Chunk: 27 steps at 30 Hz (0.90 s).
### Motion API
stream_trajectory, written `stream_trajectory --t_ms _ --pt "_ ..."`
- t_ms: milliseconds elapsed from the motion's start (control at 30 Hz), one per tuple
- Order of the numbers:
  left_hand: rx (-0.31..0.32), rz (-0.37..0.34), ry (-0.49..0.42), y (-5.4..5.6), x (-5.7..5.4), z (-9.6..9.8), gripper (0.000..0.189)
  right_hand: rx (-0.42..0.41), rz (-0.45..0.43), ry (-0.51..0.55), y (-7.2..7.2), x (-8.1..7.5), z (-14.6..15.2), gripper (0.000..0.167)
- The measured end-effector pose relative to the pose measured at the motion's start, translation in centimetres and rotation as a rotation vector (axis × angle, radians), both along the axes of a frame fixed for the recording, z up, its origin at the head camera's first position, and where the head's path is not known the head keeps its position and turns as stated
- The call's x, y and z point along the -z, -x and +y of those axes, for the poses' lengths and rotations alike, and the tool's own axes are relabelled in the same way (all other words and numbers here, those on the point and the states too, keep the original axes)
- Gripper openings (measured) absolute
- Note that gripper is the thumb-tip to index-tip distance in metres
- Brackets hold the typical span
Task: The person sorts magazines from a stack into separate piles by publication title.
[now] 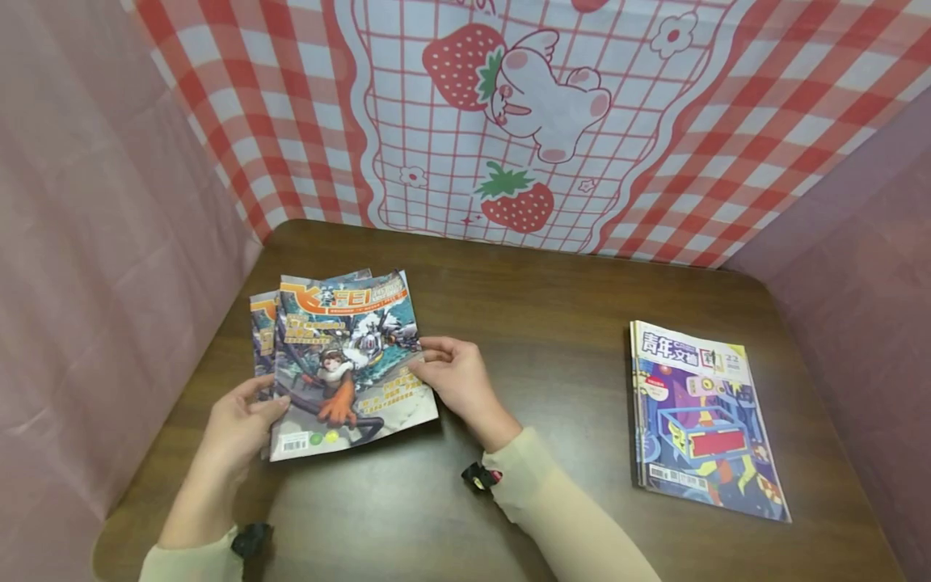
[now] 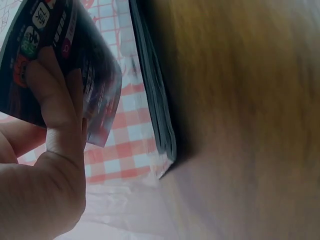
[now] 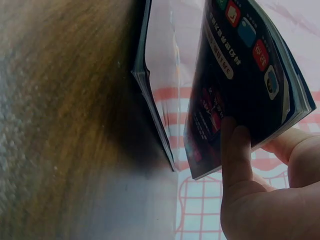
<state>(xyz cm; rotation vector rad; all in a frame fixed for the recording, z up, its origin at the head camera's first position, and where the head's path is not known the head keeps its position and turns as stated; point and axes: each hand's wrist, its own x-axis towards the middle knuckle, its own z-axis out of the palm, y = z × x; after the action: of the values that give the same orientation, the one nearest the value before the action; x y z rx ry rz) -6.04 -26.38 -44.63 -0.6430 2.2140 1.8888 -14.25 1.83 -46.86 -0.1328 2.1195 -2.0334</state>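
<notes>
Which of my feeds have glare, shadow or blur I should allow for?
Head view: a pale sheen on the table, the held magazine's small print too soft to read; left wrist view: table grain blurred, dark shadow beside the pile, held magazine's lower corner washed pale; right wrist view: whitish glare low on the table, dark shadow along the pile.

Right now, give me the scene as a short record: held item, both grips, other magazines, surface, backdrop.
held magazine: front cover up, raised off the lower magazines
left grip: pinches its left edge
right grip: pinches its right edge
lower magazines: on the table, partly covered from above
right stack: magazines, touched by neither grip
table: brown, wood-look
backdrop: red-and-white cloth, strawberry prints
</notes>
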Motion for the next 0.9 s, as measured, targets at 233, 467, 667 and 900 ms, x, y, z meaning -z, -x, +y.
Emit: stream_trajectory --t_ms 233,467,667,900 --pt "0.075 0.009 0.077 1.0 0.4 -0.7 0.057 0.033 -0.020 -0.031 0.0 0.2 -0.3 0.044" --pt "0.140 -0.005 0.239 1.2 0.5 -1.9 0.058 -0.009 -0.040 -0.078 0.0 0.6 -0.9 0.045" --pt "0.171 -0.018 0.330 1.6 0.6 -2.3 0.057 -0.042 -0.055 -0.131 0.1 0.8 -0.9 0.046" --pt "0.171 0.003 0.365 1.4 0.7 -3.0 0.051 -0.056 -0.051 -0.216 0.1 0.9 -1.2 0.044"
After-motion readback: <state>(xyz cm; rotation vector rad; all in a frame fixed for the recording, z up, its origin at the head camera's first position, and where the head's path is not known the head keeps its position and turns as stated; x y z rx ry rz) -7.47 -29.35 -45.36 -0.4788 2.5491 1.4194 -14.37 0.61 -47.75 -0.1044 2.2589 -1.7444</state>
